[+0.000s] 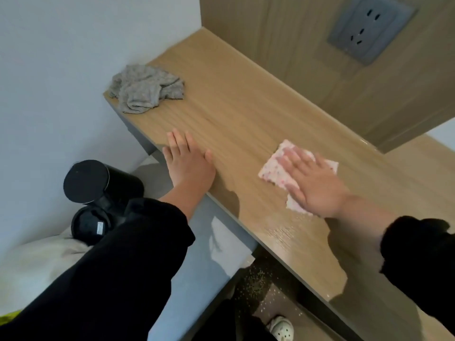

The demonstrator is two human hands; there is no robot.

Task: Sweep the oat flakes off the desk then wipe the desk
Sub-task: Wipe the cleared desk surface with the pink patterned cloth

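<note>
We see a long light brown wooden desk [246, 107] set against a wooden wall. The left hand [188, 163] lies flat on the desk, right at its near edge. Its fingers [181, 141] are straight and close together, with the thumb out to the side. It holds nothing.

The right hand [312, 183] presses flat on a pink and white spotted cloth [272, 168]. The cloth lies on the desk, near the middle of the top. The fingers of this hand are straight and a little apart, spread over the cloth. They are not curled round it. Both arms wear black sleeves [138, 254].

We see no flakes on the desk top. Small pale oat flakes [256, 284] lie scattered on the dark floor under the desk's near edge.

A crumpled grey rag [145, 91] sits on the far left end of the desk, well apart from both hands. On the wooden wall there is a grey plug socket [371, 28]. Down by the left side of the desk stand two round black tubs [98, 183]. A white shoe with holes [280, 326] shows on the floor at the bottom.
</note>
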